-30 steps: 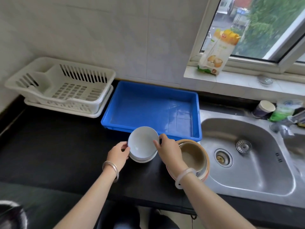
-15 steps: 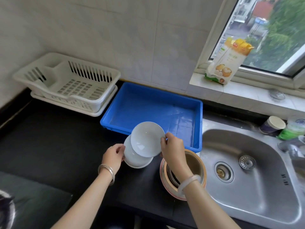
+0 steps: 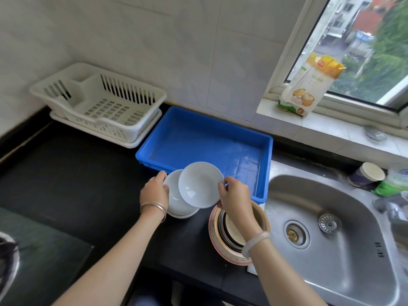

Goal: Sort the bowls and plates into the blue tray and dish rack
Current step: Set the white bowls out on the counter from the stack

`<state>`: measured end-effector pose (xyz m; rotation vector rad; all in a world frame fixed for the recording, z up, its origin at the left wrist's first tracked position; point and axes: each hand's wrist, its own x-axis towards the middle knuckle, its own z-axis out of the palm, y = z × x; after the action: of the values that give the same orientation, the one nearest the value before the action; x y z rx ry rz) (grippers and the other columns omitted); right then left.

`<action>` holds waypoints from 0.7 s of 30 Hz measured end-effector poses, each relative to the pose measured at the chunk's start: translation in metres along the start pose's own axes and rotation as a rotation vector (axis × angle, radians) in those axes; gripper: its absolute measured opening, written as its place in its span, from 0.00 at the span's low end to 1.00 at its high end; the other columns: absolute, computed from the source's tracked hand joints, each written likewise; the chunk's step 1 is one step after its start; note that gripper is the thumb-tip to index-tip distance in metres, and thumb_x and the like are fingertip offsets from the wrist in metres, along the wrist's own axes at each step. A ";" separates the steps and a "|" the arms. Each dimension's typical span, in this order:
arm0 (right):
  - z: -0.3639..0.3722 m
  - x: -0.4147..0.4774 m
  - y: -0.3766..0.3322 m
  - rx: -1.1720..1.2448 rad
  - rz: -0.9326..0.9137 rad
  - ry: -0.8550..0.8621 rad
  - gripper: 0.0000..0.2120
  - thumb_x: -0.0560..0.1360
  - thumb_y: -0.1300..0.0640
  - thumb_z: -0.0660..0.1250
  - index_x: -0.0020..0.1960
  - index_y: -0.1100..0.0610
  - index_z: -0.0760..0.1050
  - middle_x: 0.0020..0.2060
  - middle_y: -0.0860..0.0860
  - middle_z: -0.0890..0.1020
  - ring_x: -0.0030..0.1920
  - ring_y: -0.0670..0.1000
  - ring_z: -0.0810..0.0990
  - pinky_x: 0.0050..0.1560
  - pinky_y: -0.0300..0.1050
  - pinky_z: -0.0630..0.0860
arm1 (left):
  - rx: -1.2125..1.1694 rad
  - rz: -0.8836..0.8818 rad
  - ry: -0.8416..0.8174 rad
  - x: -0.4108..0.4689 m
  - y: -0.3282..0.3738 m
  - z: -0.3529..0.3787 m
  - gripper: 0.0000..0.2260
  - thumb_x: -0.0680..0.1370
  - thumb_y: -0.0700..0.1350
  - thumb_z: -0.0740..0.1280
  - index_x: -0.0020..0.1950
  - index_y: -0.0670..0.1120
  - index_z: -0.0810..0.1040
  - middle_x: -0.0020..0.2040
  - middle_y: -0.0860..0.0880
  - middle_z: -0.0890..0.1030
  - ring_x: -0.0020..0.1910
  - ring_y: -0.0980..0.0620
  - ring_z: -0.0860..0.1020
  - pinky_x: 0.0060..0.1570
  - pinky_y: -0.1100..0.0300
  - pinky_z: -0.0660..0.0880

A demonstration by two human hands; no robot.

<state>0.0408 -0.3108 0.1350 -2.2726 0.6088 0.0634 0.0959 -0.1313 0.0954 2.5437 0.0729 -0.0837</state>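
Observation:
My right hand (image 3: 234, 196) holds a white bowl (image 3: 199, 184) by its right rim, lifted and tilted over the near edge of the blue tray (image 3: 263, 166). My left hand (image 3: 154, 192) grips the rim of a second white bowl (image 3: 176, 200), which sits on a white dish stack on the black counter. A stack of brown-rimmed plates and bowls (image 3: 223, 246) lies under my right wrist. The white dish rack (image 3: 132, 129) stands at the back left, with nothing in it. The blue tray holds nothing.
A steel sink (image 3: 344, 244) lies to the right, with a paper cup (image 3: 366, 174) and a green packet (image 3: 390, 184) behind it. A food bag (image 3: 309, 85) leans on the window sill. A dark cloth (image 3: 44, 257) covers the counter's near left corner.
My right hand has lifted the top white bowl off the stack and tilted it toward the blue tray. My left hand has moved onto the rim of the bowl below.

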 end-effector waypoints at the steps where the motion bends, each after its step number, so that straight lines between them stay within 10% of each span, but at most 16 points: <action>1: -0.001 0.000 -0.001 0.008 0.003 0.002 0.09 0.80 0.56 0.58 0.43 0.56 0.72 0.34 0.54 0.80 0.25 0.48 0.79 0.28 0.35 0.71 | -0.016 0.002 -0.003 0.001 -0.002 -0.001 0.02 0.78 0.41 0.60 0.46 0.45 0.71 0.42 0.47 0.76 0.40 0.47 0.76 0.36 0.56 0.72; 13: 0.008 0.012 -0.078 0.140 -0.116 0.003 0.11 0.77 0.59 0.59 0.36 0.56 0.72 0.17 0.48 0.76 0.20 0.44 0.75 0.29 0.34 0.72 | -0.511 -0.251 0.048 0.040 -0.053 -0.081 0.08 0.74 0.37 0.66 0.47 0.49 0.74 0.43 0.52 0.75 0.45 0.48 0.75 0.25 0.61 0.76; 21: 0.109 0.045 -0.156 0.122 -0.106 -0.212 0.09 0.77 0.61 0.58 0.46 0.65 0.75 0.28 0.55 0.81 0.19 0.44 0.78 0.23 0.31 0.72 | -0.788 -0.533 0.227 0.068 -0.167 -0.135 0.13 0.74 0.34 0.65 0.55 0.47 0.75 0.46 0.47 0.77 0.45 0.44 0.77 0.23 0.62 0.76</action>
<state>0.1657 -0.1612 0.1531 -2.1411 0.3704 0.2068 0.1578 0.0845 0.1086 1.6827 0.7221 0.0267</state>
